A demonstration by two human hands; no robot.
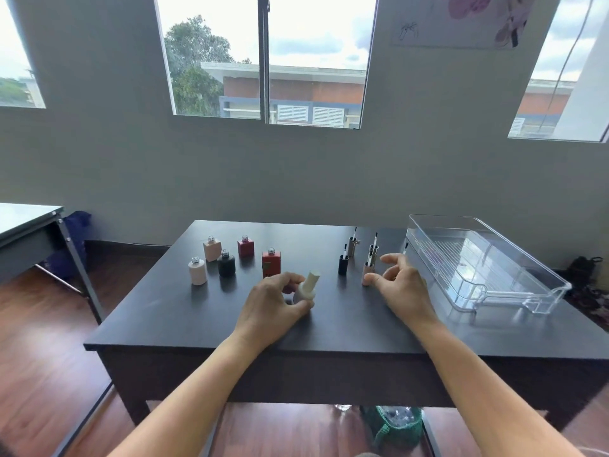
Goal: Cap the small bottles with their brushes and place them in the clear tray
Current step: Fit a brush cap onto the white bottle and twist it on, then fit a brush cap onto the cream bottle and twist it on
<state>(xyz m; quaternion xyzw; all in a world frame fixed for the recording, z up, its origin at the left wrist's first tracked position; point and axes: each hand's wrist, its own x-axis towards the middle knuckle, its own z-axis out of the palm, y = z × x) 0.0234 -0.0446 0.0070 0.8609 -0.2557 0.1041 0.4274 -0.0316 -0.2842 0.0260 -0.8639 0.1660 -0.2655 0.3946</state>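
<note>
My left hand [275,305] grips a small grey bottle with a cream brush cap [309,285] on it, tilted, near the table's middle. My right hand [400,286] hovers with fingers apart beside a pink brush cap [366,275], holding nothing. Uncapped bottles stand at the left: white [197,271], beige [212,249], black [226,263], dark red [246,247] and red [271,264]. Loose brush caps stand upside down, brushes up: black [343,265], silver [352,246] and another [373,253]. The clear tray [547,268] sits at the right with no bottles in it.
The dark table [184,324] carries everything. A grey desk [29,232] stands to the left. A green bag [397,427] lies on the wooden floor under the table. The wall with windows rises behind.
</note>
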